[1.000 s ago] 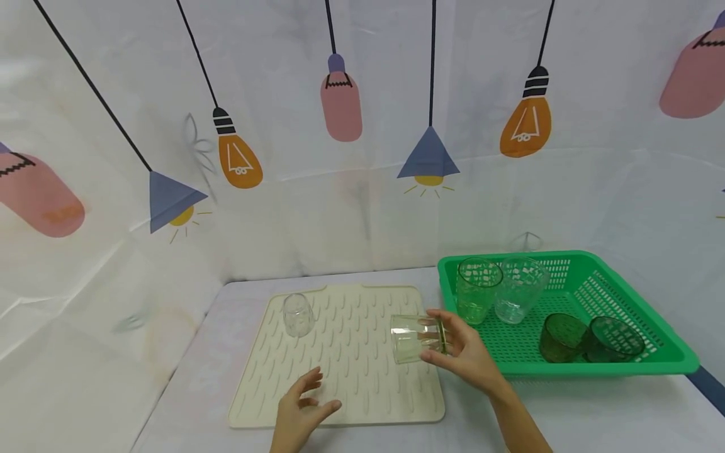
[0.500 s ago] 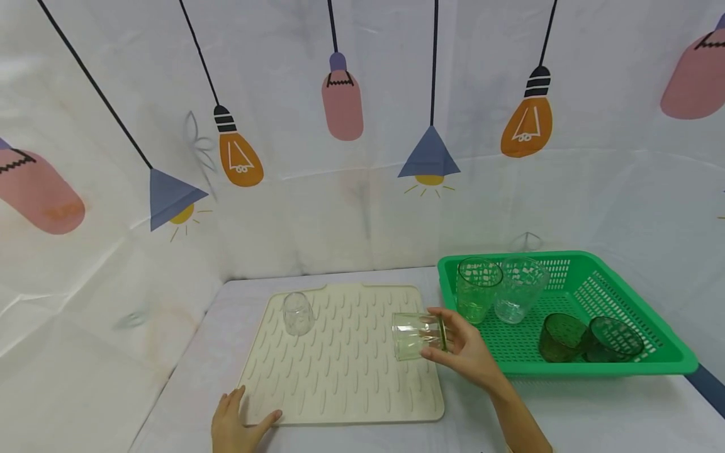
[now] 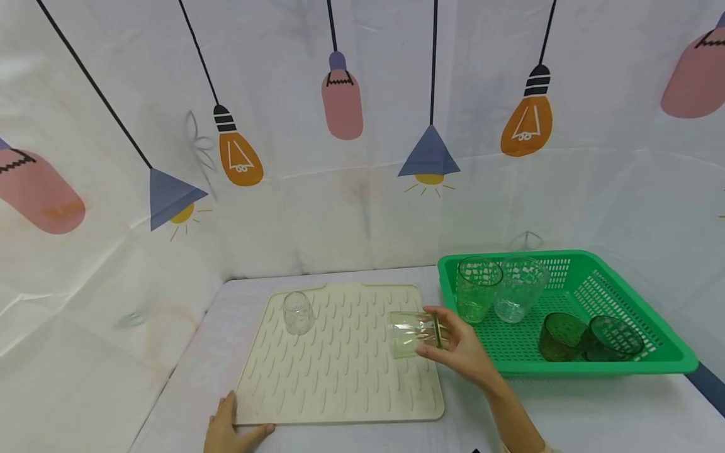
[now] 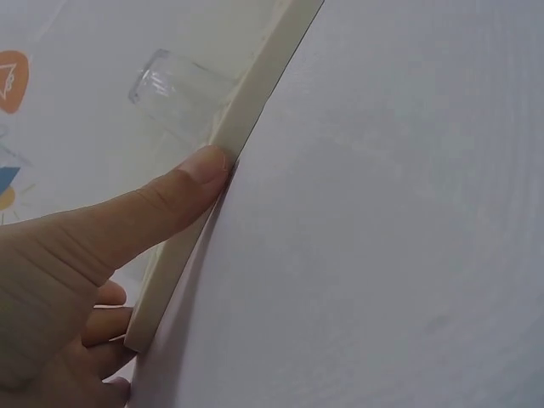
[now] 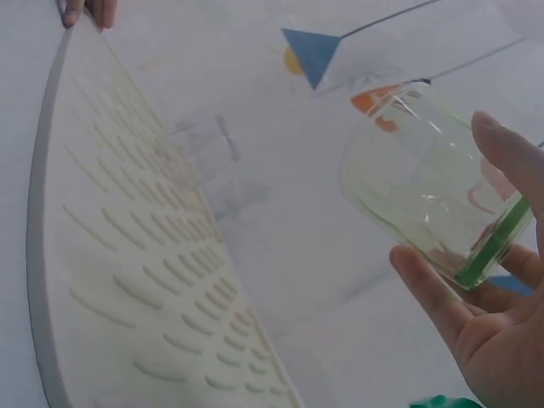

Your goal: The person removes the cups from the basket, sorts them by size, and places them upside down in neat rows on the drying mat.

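Note:
My right hand [image 3: 461,349] holds a clear, green-tinted drinking glass [image 3: 406,335] by its thick base, tipped on its side above the right part of a cream ribbed drying mat [image 3: 340,377]. In the right wrist view the thumb and fingers pinch the glass [image 5: 416,178] near its green base. At the mat's near left corner rests my left hand [image 3: 232,428], its thumb along the front edge and its fingers at the left edge. The left wrist view shows the thumb [image 4: 161,204] touching the mat's edge. A small clear glass [image 3: 297,313] stands at the mat's back left.
To the right is a green plastic basket [image 3: 595,370]. Inside are a light green glass [image 3: 474,302], a clear glass [image 3: 518,296] and two dark green glasses, one [image 3: 557,340] beside the other [image 3: 614,340]. A lamp-patterned sheet [image 3: 283,226] hangs behind the table.
My left hand has moved left and toward me, from above the mat to its near left corner. The right hand keeps the glass almost where it was, a touch farther left.

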{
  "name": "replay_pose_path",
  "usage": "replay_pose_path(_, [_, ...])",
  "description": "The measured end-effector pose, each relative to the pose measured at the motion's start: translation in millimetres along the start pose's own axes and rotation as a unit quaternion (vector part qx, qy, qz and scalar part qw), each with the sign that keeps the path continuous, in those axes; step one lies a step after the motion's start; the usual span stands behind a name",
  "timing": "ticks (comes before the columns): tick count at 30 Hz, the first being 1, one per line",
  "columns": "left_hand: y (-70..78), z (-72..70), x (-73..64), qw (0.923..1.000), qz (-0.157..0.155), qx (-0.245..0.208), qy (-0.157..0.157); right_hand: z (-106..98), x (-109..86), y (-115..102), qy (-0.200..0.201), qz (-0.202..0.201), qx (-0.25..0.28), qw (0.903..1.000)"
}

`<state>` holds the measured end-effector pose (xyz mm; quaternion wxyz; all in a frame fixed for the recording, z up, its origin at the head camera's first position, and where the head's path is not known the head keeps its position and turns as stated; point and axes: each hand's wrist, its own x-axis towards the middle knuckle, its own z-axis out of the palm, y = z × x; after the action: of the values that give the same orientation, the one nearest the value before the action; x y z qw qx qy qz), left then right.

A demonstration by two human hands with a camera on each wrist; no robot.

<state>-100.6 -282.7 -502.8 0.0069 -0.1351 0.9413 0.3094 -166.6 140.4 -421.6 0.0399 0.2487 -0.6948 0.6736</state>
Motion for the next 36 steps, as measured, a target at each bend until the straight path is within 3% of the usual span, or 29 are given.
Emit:
replay_pose_path(20, [-4.3,2.6,-0.8,0.9992,0.009,-0.037,-0.006,27.7,32.0,10.0,0.013,0.044,-0.034,0.9984])
replay_pose_path(29, [-4.9,1.8,0.3,0.9992,-0.008,-0.034,-0.018,47.6,57.7,25.0,0.038,0.061,-0.069,0.9950])
replay_pose_path(36, [-4.2,2.2,0.4,0.9992,-0.011,-0.035,-0.016,64.4,72.9,40.2,0.048,0.059,-0.130,0.9885])
